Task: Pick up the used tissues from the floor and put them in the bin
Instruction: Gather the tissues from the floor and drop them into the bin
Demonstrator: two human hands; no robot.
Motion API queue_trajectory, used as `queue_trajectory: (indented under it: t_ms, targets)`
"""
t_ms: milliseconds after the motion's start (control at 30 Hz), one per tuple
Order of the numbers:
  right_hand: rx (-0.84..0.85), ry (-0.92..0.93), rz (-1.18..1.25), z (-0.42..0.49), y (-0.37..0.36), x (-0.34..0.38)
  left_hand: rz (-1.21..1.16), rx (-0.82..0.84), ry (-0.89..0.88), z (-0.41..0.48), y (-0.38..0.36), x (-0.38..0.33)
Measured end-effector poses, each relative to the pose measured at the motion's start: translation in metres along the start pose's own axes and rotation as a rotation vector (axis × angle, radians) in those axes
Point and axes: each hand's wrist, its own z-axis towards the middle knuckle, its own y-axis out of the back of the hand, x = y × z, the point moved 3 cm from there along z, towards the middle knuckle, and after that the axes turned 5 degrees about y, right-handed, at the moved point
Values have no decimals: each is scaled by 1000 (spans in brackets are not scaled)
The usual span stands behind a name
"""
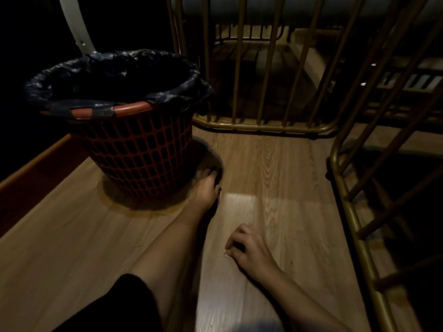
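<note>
Down on the wooden floor (275, 168), we see only a tiny pale scrap (225, 253), perhaps tissue, pinched at our right hand (249, 250) fingertips. Well apart stands the red mesh bin (134, 149), black-lined, beside our bare foot (207, 188).

Bare floor (275, 168) lies open ahead of my right hand (249, 250). My leg (191, 224) blocks the left, with the bin (134, 149) beyond it. Brass railings (354, 212) close off my right and the far end.
</note>
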Motion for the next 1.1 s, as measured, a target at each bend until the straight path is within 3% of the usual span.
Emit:
queue_trajectory:
  t_ms: [200, 500, 600, 700, 833, 933, 1033, 1100]
  targets:
    - [-30, -66, 64, 1, -1, 1, -152, -21, 29, 15, -11, -7]
    - [48, -99, -79, -1, -12, 4, -61, -52, -193, -38, 9, 6]
    - [129, -192, 23, 5, 2, 7, -116, -62, -257, -72, 28, 20]
    - [84, -219, 175, 12, 29, 25, -126, -99, -315, -107, 70, 20]
    - [-3, -153, 187, 45, 62, 62, -129, -259, -467, -137, 154, 4]
    - [-166, -37, 252, 98, 96, 120, -146, -515, -475, -132, 236, -9]
    - [-411, 164, 209, 151, 135, 196, -135, -743, -303, -105, 302, -11]
    - [-441, 245, 111, 182, 141, 238, -87, -782, -90, -82, 324, 0]
